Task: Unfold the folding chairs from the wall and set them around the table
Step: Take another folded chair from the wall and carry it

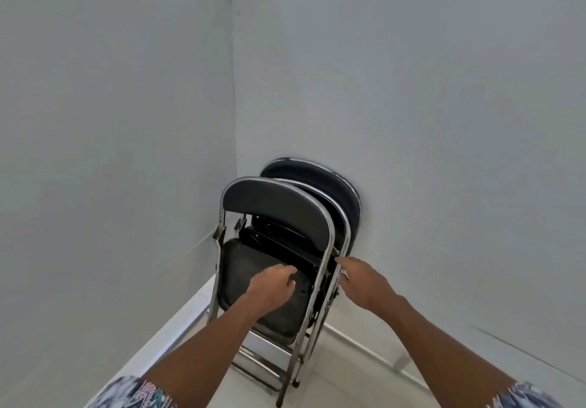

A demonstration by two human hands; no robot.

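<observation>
We look down into a corner of grey walls [126, 106], where folded chairs lean stacked against the right wall. Our left hand [272, 287] curls its fingers over the upper edge of the front chair [279, 214]'s folded black seat. Our right hand [364, 280] lies just beside that chair's right chrome tube, fingers extended. Two more chairs [345, 195] stand behind.

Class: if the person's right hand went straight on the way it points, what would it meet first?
Probably the chrome side tube of the front chair, just ahead of the right hand. Depth is unclear, so it might pass behind it.
</observation>
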